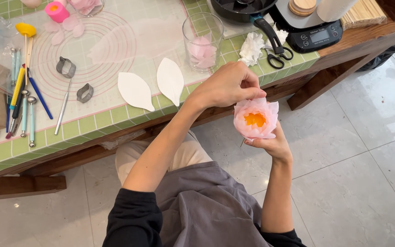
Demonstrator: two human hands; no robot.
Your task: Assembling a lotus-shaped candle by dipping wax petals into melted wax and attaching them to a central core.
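A pale pink sugar flower point(255, 120) with an orange centre is held over the floor, just off the table's edge. My right hand point(270, 144) cups it from below. My left hand point(227, 84) reaches across from above and pinches an outer petal at the flower's top rim. Two white leaf-shaped cutouts point(135, 90) point(170, 80) lie flat on the table near the front edge, left of my left hand. A clear glass point(202, 35) holding pink petals stands behind them.
A green tiled table point(92, 123) carries a clear mat point(115, 45), metal cutters point(66, 67), modelling tools point(24, 105), black scissors point(277, 57), a crumpled white tissue point(251, 48), a scale point(314, 34) and a black pan point(243, 9). Grey floor tiles point(362, 137) lie to the right.
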